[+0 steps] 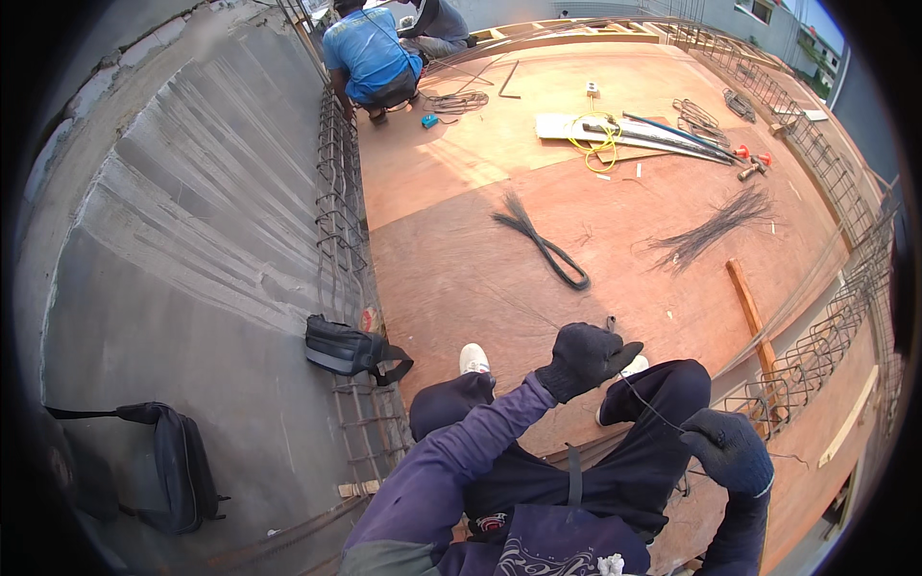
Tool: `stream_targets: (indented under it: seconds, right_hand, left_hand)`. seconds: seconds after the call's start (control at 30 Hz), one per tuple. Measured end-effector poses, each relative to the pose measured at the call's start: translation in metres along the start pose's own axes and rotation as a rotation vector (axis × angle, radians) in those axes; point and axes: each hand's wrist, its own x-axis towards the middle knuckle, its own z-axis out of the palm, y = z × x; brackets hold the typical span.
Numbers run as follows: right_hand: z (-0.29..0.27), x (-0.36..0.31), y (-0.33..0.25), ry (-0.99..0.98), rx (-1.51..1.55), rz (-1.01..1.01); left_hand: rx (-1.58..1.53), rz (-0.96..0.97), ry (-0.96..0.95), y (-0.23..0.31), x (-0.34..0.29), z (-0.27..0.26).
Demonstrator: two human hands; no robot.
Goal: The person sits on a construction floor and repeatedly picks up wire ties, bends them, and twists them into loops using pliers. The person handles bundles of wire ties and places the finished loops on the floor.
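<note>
Both my hands wear dark gloves. A thin tie wire [653,408] runs between them over my right knee. My left hand [586,363] is closed round the wire, with finer strands reaching out ahead of it over the plywood. Just beyond its knuckles shows the small end of a metal tool [611,324]; whether I hold it or it lies on the boards, I cannot make out. My right hand [728,449], lower and to the right, pinches the wire, and a loose tail sticks out past it. Ahead lies a folded bundle of tie wire [545,245], bent into a loop.
Loose wires [720,226] lie farther right, near a wooden batten [754,312]. Rebar cages [336,211] line both sides of the plywood deck [442,259]. A black bag [351,346] sits at left. A co-worker in blue [370,53] squats beside another person. Tools and a yellow cable [600,144] lie farther off.
</note>
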Motion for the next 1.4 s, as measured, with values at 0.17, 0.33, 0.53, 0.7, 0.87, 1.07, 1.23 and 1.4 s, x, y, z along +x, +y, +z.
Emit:
stream_targets:
  seconds: [0.17,0.33,0.53,0.7,0.87,1.07,1.23,1.4]
  right_hand:
    - [0.007,0.039,0.075,0.335,-0.486,0.013]
    - [0.017,0.014,0.027,-0.535,-0.028,-0.036]
    - [-0.013,0.034,0.036,0.367,-0.287,0.020]
    - [0.035,0.001,0.061,-0.421,-0.112,-0.056]
    - [-0.047,-0.040,0.046,-0.213,0.160,0.074]
    - [-0.042,-0.048,0.045,0.021,-0.012,0.257]
    - [0.045,0.010,0.014,0.234,-0.055,0.130]
    - [0.063,0.019,0.033,0.505,-0.231,-0.059]
  left_hand:
    - [-0.036,0.050,0.064,0.022,0.011,-0.015]
    - [0.069,0.123,0.133,0.015,0.017,-0.015]
    - [0.041,0.167,0.148,0.023,0.008,-0.012]
    - [0.180,0.260,0.169,0.006,0.024,-0.020]
    - [0.217,0.116,0.314,-0.040,0.030,-0.063]
    - [0.249,0.159,0.152,-0.011,0.026,-0.045]
    - [0.256,0.207,0.103,0.011,0.018,-0.018]
    - [0.285,0.166,0.098,-0.014,0.022,-0.031]
